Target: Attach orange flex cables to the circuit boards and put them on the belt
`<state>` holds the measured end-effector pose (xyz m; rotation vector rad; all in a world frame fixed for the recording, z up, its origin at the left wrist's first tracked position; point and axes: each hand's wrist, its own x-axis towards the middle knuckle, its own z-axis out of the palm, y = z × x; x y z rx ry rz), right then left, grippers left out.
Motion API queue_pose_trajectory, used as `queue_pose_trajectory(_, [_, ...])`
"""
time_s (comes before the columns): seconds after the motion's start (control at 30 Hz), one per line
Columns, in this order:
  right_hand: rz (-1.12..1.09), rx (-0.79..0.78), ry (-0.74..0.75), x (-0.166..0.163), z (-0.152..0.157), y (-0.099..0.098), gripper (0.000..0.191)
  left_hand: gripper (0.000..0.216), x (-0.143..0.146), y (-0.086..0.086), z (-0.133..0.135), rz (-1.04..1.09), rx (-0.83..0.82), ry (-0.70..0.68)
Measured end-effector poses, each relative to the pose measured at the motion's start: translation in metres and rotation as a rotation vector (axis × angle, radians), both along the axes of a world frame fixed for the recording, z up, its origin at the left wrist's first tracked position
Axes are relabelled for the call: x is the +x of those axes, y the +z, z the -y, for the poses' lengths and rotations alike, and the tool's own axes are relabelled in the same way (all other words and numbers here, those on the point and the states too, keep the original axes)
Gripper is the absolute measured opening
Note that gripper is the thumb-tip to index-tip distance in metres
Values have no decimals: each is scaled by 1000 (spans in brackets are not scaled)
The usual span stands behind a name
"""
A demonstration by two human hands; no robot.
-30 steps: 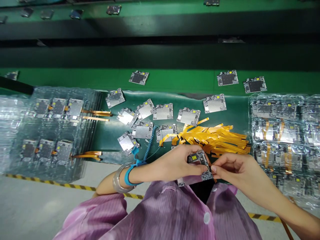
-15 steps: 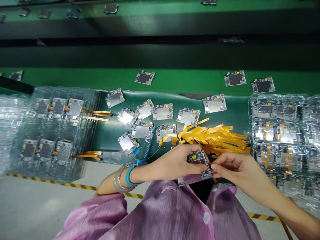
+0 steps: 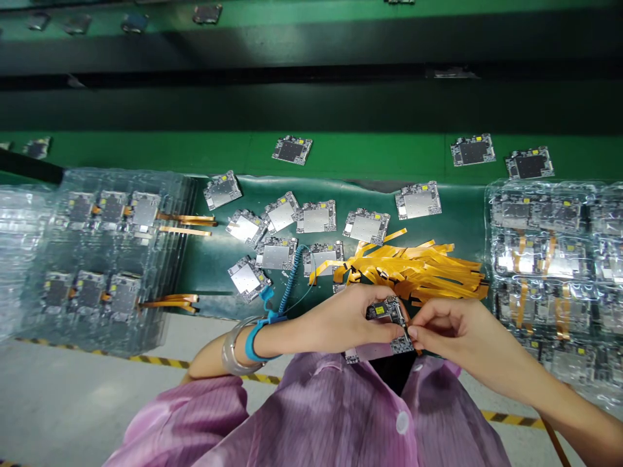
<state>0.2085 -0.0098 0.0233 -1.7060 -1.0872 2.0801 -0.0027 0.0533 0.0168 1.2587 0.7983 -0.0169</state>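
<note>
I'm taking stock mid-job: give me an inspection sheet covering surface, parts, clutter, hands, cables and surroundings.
Surface: dark green flat mat, loose parts spread across it.
Parts: thin rectangular silver-and-black circuit boards, scattered; pile of flat orange ribbon strips beside them.
Clutter: one strip lies across a board.
Hands: left hand grips a yellow-labelled circuit board; right hand pinches at its edge, details hidden.
Cables: coiled blue cord runs to blue wristband on left wrist.
Surroundings: clear moulded plastic trays hold boards at both sides; bright green surface behind carries more.

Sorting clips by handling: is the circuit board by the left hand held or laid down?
Held: the left hand clasps the circuit board in front of the purple shirt, thumb across its face.
</note>
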Motion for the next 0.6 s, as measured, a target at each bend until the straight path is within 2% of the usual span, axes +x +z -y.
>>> queue_pose_trajectory(0.27, [9,-47,56,1,-4,5,21,17,1,1,0,-27,-2,-8])
queue_pose_trajectory(0.47, [42,49,81,-3,-4,-1,17,10,7,0,-8,-124,162,-111])
queue_pose_trajectory(0.53, [50,65,70,-3,-3,-4,17,11,9,-4,-9,-119,192,-98])
queue_pose_trajectory(0.6, [61,159,32,-1,0,-6,16,11,11,-8,-10,-84,194,-47])
